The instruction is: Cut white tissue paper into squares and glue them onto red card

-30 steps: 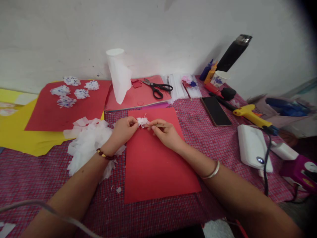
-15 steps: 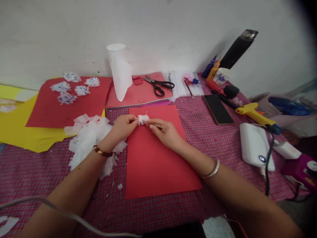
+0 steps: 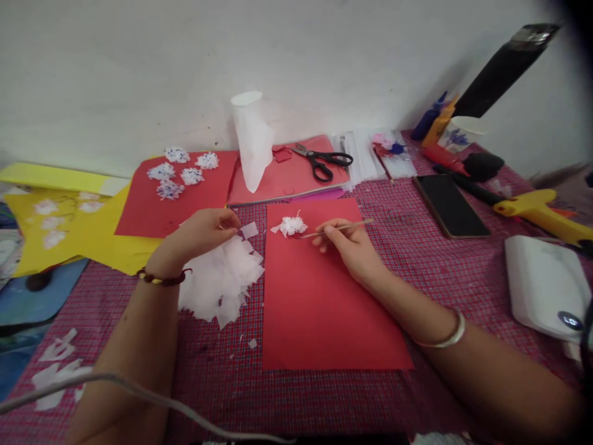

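Observation:
My right hand (image 3: pixel 345 241) pinches a thin pale stick (image 3: pixel 359 224) over a sheet of red paper (image 3: pixel 319 296). The stick's left end points at a fluffy white tissue-paper flower (image 3: pixel 293 226) lying near the top of that sheet. To the left, my left hand (image 3: pixel 204 235) hovers above a pile of white tissue squares (image 3: pixel 222 278), its thumb and finger slightly apart with nothing visible between them. One loose tissue square (image 3: pixel 249 230) lies just right of those fingertips.
Several blue-speckled tissue flowers (image 3: pixel 169 190) lie on another red sheet (image 3: pixel 134 216). Behind stand a white paper cone (image 3: pixel 252 136) and black scissors (image 3: pixel 324 164). On the right are a phone (image 3: pixel 451 207), a yellow glue gun (image 3: pixel 532 207) and a white power bank (image 3: pixel 542 284). A cable (image 3: pixel 139 392) crosses the front.
My left hand has left the white flower and moved left over the tissue pile. My right hand has drawn back to the right with the stick. The view has turned left.

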### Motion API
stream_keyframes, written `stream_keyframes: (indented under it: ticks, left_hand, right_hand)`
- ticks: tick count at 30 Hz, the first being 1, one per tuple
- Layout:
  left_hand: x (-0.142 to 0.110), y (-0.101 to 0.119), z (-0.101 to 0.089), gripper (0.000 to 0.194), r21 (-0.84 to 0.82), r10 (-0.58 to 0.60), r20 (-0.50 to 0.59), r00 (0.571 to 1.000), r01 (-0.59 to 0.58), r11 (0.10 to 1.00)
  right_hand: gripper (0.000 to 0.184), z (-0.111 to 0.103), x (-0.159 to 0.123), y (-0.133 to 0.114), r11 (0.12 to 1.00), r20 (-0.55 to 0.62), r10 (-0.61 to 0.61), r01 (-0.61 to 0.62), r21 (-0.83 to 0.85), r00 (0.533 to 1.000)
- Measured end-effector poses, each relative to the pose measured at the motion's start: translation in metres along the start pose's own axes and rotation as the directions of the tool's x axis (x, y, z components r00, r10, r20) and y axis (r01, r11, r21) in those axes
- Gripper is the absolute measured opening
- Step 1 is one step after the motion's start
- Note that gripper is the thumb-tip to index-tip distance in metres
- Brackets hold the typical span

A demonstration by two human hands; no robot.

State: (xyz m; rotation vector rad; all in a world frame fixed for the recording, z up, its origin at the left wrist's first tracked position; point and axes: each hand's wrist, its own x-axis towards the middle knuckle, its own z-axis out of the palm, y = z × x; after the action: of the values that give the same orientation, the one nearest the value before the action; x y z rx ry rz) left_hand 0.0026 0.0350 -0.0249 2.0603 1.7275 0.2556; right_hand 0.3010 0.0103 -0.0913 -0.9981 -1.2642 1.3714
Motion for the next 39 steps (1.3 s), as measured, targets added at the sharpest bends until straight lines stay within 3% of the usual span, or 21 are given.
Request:
stream_keyframes:
  ticks: [4, 8, 12, 16, 20, 23, 27, 29, 33, 39]
  left_hand:
    - [0.009, 0.004, 0.019, 0.011, 0.106, -0.019, -0.109, 0.994, 0.03, 0.994]
    - [0.014, 0.008, 0.028, 0.017, 0.118, -0.11, -0.086, 0.99, 0.119, 0.986]
    - [0.015, 0.005, 0.028, 0.02, 0.02, -0.128, -0.038, 0.991, 0.129, 0.991]
    - [0.015, 0.005, 0.028, 0.016, -0.164, -0.132, -0.105, 0.986, 0.113, 0.98]
    - [0.014, 0.013, 0.028, 0.017, -0.526, -0.148, -0.118, 0.982, 0.064, 0.848]
    - [0.011, 0.024, 0.028, 0.015, -0.672, -0.136, -0.088, 0.987, 0.043, 0.74]
    - [0.008, 0.041, 0.032, 0.029, -0.759, -0.103, -0.037, 0.994, 0.039, 0.65]
    - [0.006, 0.048, 0.036, 0.027, -0.773, -0.077, 0.013, 0.997, 0.059, 0.632]
    - [0.002, 0.058, 0.044, 0.015, -0.759, -0.025, 0.107, 0.994, 0.098, 0.644]
    - [0.0, 0.065, 0.047, 0.012, -0.756, -0.043, 0.087, 0.995, 0.094, 0.648]
  right_hand:
    - [0.03, 0.0, 0.001, 0.001, 1.0, 0.02, -0.012, 0.013, -0.01, 1.0]
    - [0.028, -0.001, 0.0, 0.0, 1.0, 0.024, -0.006, 0.006, -0.013, 1.0]
    - [0.029, -0.001, 0.0, 0.0, 1.0, 0.03, -0.008, 0.009, -0.03, 1.0]
    - [0.028, -0.001, 0.001, 0.0, 1.0, 0.023, -0.018, 0.019, -0.025, 1.0]
    - [0.025, -0.001, 0.0, 0.001, 0.999, 0.009, -0.042, 0.042, 0.001, 0.999]
    - [0.023, 0.0, -0.002, -0.001, 0.999, 0.005, -0.044, 0.044, 0.016, 0.999]
    - [0.021, 0.003, -0.008, -0.008, 0.997, 0.037, -0.076, 0.074, 0.035, 0.996]
    - [0.02, 0.006, -0.012, -0.013, 0.995, 0.068, -0.101, 0.099, 0.025, 0.993]
    - [0.019, 0.009, -0.018, -0.019, 0.99, 0.146, -0.135, 0.14, -0.02, 0.98]
    - [0.019, 0.008, -0.017, -0.018, 0.983, 0.149, -0.154, 0.167, -0.074, 0.977]
